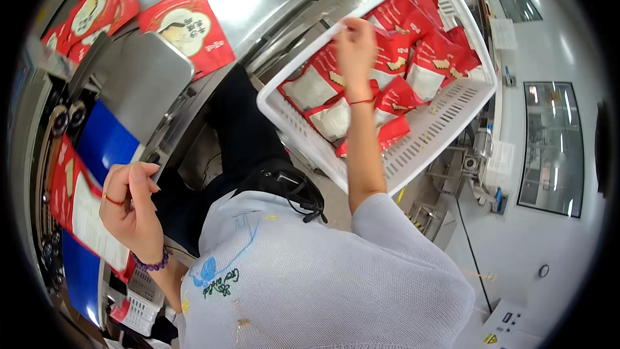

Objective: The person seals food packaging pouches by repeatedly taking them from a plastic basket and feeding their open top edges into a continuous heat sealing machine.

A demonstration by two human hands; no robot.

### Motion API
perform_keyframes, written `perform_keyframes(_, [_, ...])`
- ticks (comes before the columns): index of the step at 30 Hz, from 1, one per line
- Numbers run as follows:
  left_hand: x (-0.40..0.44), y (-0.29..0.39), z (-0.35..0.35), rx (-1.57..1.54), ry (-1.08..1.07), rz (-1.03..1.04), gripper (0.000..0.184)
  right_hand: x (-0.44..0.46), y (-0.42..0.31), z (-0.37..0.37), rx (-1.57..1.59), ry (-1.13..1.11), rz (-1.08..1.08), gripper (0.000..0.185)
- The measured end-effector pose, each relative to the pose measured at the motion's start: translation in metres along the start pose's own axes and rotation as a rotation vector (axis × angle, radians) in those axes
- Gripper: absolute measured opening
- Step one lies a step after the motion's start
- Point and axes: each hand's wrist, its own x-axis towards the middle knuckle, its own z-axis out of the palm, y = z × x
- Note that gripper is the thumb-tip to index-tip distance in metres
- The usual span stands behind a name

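Note:
My left hand (132,207) is raised beside the blue conveyor belt (106,139), its fingers loosely curled in and nothing visible in them. Just behind it on the belt lies a red and white packet (87,213). My right hand (356,48) is over the white plastic basket (303,68), above several filled red pouches with clear windows. Its fingers look bent but are smeared by motion, so I cannot tell if they hold anything. One filled pouch (332,119) rests in the basket near my right wrist.
Flat red packets (187,32) lie on the steel table (258,0), with more stacked at the upper left. A grey metal plate (145,68) stands by the belt. A smaller white basket (142,304) is at lower left. Machinery (476,158) stands beyond the large basket.

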Motion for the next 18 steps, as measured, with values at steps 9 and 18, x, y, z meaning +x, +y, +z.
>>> perform_keyframes(9, [0.006,-0.003,0.01,0.059,-0.209,0.034,0.018,0.11,0.102,-0.218,-1.102,0.262,-0.19,0.068])
perform_keyframes(18, [-0.001,0.0,0.007,0.018,-0.196,-0.049,0.016,0.119,0.097,-0.256,-1.032,0.098,-0.244,0.025])
